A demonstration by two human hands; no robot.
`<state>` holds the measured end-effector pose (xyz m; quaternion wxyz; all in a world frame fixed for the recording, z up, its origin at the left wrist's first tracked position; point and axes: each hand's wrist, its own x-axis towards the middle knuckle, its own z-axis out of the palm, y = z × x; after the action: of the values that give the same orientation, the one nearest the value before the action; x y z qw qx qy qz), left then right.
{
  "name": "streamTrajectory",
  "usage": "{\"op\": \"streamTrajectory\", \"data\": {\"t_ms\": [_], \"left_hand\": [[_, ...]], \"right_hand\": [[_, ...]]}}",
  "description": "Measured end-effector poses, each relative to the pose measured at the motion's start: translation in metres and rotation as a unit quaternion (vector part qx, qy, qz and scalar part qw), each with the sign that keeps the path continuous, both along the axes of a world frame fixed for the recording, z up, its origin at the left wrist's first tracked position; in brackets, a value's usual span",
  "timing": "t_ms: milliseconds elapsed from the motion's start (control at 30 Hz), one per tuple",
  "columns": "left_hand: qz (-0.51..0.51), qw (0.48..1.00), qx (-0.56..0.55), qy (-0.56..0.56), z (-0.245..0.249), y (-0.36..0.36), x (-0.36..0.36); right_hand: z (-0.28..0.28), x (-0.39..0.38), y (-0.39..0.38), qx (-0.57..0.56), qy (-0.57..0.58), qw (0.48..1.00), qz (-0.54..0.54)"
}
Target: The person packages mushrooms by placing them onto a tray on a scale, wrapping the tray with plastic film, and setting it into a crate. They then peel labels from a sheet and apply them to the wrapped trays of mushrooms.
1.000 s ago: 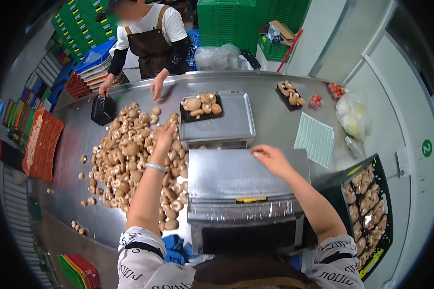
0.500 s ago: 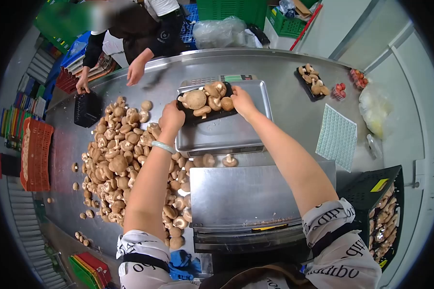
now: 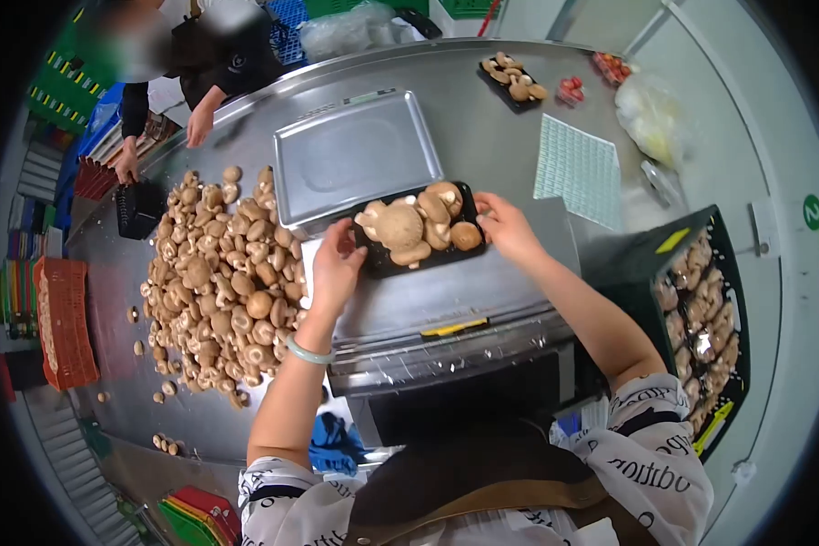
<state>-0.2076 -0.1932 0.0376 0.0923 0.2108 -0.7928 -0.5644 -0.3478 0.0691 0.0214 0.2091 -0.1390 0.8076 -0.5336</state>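
A black tray (image 3: 384, 266) filled with several brown mushrooms (image 3: 400, 226) is held between my two hands, above the metal plate of the wrapping machine (image 3: 510, 273). My left hand (image 3: 337, 264) grips the tray's left end, a bracelet on its wrist. At the right end, the fingers of my right hand (image 3: 508, 226) hold the tray's edge. Just beyond the tray is the scale (image 3: 355, 155) with its bare metal pan. A large heap of mushrooms (image 3: 218, 282) lies to the left of my left hand.
Across the table, a co-worker's hand (image 3: 127, 164) touches a black container (image 3: 139, 211). Another mushroom tray (image 3: 511, 80), red punnets (image 3: 571, 90) and a pale green sheet (image 3: 578, 171) are at the upper right. A green crate (image 3: 642, 264) of packed mushrooms stands right; a red crate (image 3: 68, 323) stands left.
Both my hands have brought the filled tray off the scale and toward me, over the metal plate. The view has shifted, and the scale pan is now bare.
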Motion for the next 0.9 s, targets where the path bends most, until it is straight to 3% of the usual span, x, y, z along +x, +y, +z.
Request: {"op": "streamTrajectory", "data": {"t_ms": [200, 333, 400, 467, 533, 600, 667, 767, 867, 900], "left_hand": [[-0.049, 0.998, 0.006, -0.045, 0.001, 0.068, 0.048], [-0.051, 0.997, 0.001, -0.06, -0.008, 0.072, 0.069], [-0.017, 1.0, 0.008, -0.022, 0.001, 0.07, 0.085], [0.062, 0.981, -0.179, -0.046, 0.024, 0.067, 0.112], [0.091, 0.968, -0.229, -0.041, 0.014, 0.052, 0.148], [0.077, 0.915, -0.386, -0.088, 0.029, 0.069, 0.166], [0.058, 0.897, -0.431, -0.083, 0.011, 0.088, 0.172], [0.041, 0.928, -0.367, -0.04, -0.007, 0.107, 0.156], [-0.016, 0.978, -0.068, -0.198, 0.01, 0.082, 0.146], [-0.075, 0.976, 0.126, -0.164, 0.026, 0.066, 0.149]], "right_hand": [[0.006, 0.06, 0.066, -0.02, -0.062, 0.996, -0.052], [0.005, 0.074, 0.087, -0.051, -0.095, 0.993, -0.037], [0.017, 0.085, 0.106, -0.019, 0.021, 1.0, -0.014], [0.039, 0.101, 0.134, 0.049, 0.198, 0.979, -0.012], [0.051, 0.117, 0.158, 0.134, 0.217, 0.965, -0.062], [0.053, 0.136, 0.173, 0.271, 0.232, 0.932, -0.061], [0.029, 0.15, 0.165, 0.307, 0.272, 0.911, -0.049], [0.003, 0.154, 0.141, 0.254, 0.299, 0.92, -0.013], [0.001, 0.138, 0.155, 0.134, 0.081, 0.988, 0.011], [0.018, 0.133, 0.166, 0.021, -0.064, 0.997, 0.032]]}}
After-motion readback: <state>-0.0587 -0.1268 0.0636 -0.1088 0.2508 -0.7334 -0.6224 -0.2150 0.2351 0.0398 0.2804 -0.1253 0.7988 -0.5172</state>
